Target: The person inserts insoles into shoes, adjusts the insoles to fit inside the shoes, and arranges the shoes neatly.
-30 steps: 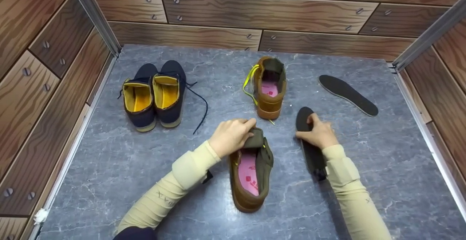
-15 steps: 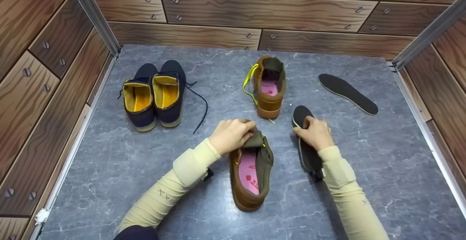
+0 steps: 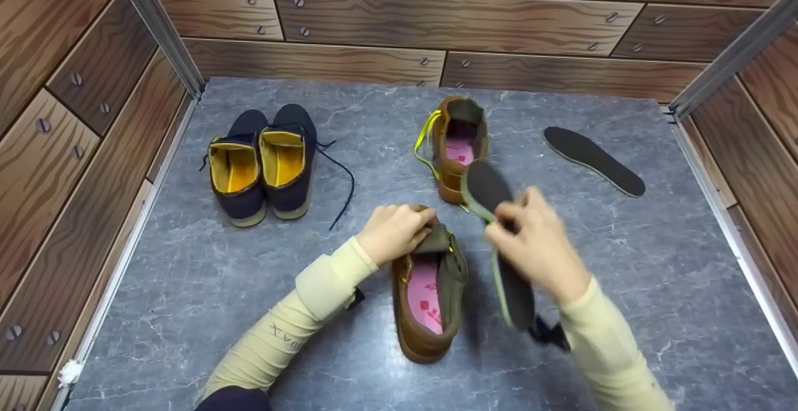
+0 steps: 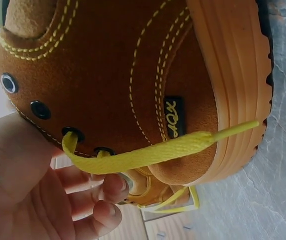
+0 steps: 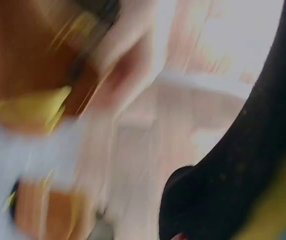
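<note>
My left hand (image 3: 397,231) grips the tongue of a brown suede shoe (image 3: 430,345) that rests on the floor with its heel toward me. A pink footbed shows inside this shoe. In the left wrist view the shoe's side (image 4: 108,75) has dark eyelets and a yellow lace (image 4: 147,157), and the fingers curl by the lacing edge. My right hand (image 3: 539,246) pinches a black insole (image 3: 489,189) with a pale green edge near its middle, raised to the right of the shoe. The right wrist view is blurred, with the black insole (image 5: 227,150) large on its right.
A matching brown shoe (image 3: 461,174) with a loose yellow lace stands behind, partly covered by the raised insole. Another black insole (image 3: 595,161) lies at the back right. Two navy shoes (image 3: 237,199) with yellow linings stand at the left. Wood-patterned walls (image 3: 374,18) enclose the floor.
My right hand has lifted the black insole off the floor and brought it left toward the near brown shoe. My left hand has stayed at the shoe's tongue.
</note>
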Available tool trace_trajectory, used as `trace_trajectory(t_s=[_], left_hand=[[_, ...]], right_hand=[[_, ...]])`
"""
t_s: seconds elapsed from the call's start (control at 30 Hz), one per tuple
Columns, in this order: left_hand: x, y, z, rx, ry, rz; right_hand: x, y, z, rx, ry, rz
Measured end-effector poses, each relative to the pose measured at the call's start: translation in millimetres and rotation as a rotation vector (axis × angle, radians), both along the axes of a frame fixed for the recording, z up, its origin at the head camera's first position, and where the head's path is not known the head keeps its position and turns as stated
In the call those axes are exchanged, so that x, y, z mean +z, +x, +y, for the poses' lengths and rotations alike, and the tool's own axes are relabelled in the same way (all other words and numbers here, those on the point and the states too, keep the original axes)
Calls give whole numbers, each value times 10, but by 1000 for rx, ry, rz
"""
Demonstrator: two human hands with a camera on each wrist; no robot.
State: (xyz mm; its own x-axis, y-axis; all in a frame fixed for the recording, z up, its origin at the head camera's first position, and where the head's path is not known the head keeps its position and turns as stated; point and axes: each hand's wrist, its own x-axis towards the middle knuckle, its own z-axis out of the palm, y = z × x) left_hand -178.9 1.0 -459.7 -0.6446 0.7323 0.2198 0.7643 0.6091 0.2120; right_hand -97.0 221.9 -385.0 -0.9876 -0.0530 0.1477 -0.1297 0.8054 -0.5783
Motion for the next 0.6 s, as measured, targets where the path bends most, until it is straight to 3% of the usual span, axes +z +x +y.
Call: trace_trajectory(t_s=[0.1, 0.23, 0.43, 0.6], left_hand=[[-4, 3, -7, 5, 7, 24], [-14, 15, -12, 18, 35, 53], [-4, 6, -12, 10, 38, 77], [14, -3, -13, -3, 51, 78]], right_hand=[[44, 215, -217, 100, 25, -35], [-25, 404, -384, 208, 106, -33], [-127, 555, -456, 290, 152, 30], [-155, 666, -495, 358, 147, 1]])
